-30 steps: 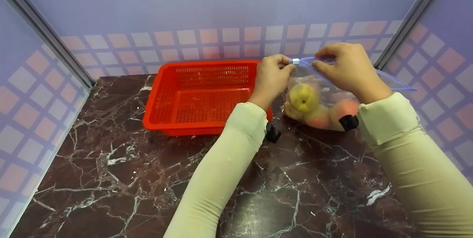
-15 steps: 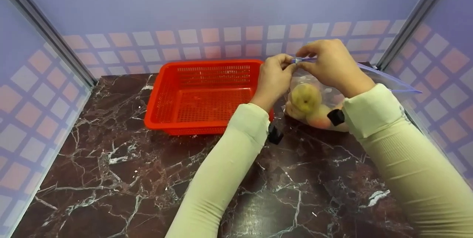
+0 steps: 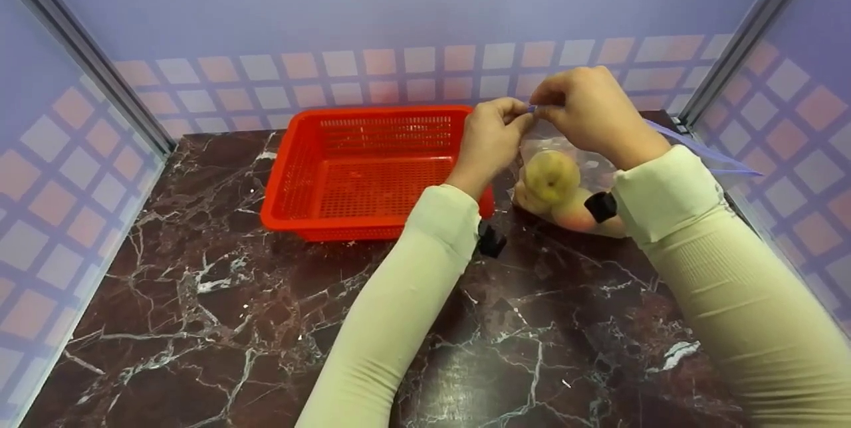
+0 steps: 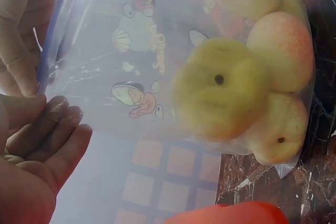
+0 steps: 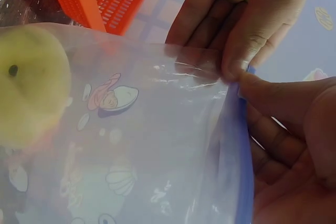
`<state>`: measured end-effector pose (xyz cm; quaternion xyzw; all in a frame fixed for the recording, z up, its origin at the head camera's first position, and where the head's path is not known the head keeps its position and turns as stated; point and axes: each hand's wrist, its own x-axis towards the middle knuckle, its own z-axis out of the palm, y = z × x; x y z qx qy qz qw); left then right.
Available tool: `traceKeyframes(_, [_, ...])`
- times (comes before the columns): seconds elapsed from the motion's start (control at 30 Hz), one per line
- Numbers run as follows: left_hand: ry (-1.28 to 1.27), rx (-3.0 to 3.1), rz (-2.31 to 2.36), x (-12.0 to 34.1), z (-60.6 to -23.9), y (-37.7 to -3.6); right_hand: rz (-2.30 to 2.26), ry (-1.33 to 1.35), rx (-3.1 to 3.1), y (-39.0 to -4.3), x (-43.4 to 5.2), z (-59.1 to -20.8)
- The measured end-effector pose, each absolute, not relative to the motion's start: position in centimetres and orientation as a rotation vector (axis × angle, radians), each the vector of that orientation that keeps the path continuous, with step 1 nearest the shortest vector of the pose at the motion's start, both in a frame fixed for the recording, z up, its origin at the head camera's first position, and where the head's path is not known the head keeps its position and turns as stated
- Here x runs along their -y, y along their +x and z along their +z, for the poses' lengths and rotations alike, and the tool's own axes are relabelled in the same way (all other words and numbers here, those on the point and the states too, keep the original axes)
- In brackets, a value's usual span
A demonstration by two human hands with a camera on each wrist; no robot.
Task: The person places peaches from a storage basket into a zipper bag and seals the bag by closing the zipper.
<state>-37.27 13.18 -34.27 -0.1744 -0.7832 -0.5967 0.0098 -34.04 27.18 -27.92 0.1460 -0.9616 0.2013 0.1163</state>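
A clear zip bag (image 3: pixel 572 162) printed with cartoon shells stands on the marble table, right of the red basket (image 3: pixel 372 169). It holds several peaches, the front one yellow (image 3: pixel 548 177) (image 4: pixel 220 95) (image 5: pixel 31 87). My left hand (image 3: pixel 520 119) pinches the bag's top left corner. My right hand (image 3: pixel 540 104) pinches the purple zip strip (image 5: pixel 237 150) right beside it, the fingertips of both hands almost meeting. The strip's right end (image 3: pixel 718 155) sticks out past my right wrist. The left wrist view shows the strip (image 4: pixel 52 51) between my right fingers (image 4: pixel 21 35) and left fingers (image 4: pixel 42 145).
The red slatted basket holds nothing and sits at the table's back middle, touching my left forearm. Purple checked walls close in the back and both sides. Dark marble table (image 3: pixel 233 321) stretches to the front and left.
My right hand has slid left along the zip strip until it meets my left hand. The white slider seen a second ago is now hidden under the fingers.
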Motion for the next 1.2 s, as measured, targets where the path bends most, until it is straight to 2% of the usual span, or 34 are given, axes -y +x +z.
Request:
traceKeyframes(0.5, [-0.624,2.445,-1.947,-12.5,-34.5,-37.5,0.569,0.436,2.816,-33.6,-27.5,-28.3])
traceKeyframes(1.2, [-0.498,2.425,-2.021,-11.7,-35.2,-37.7,0.508,0.341,2.838,-32.1,-30.7,-29.1])
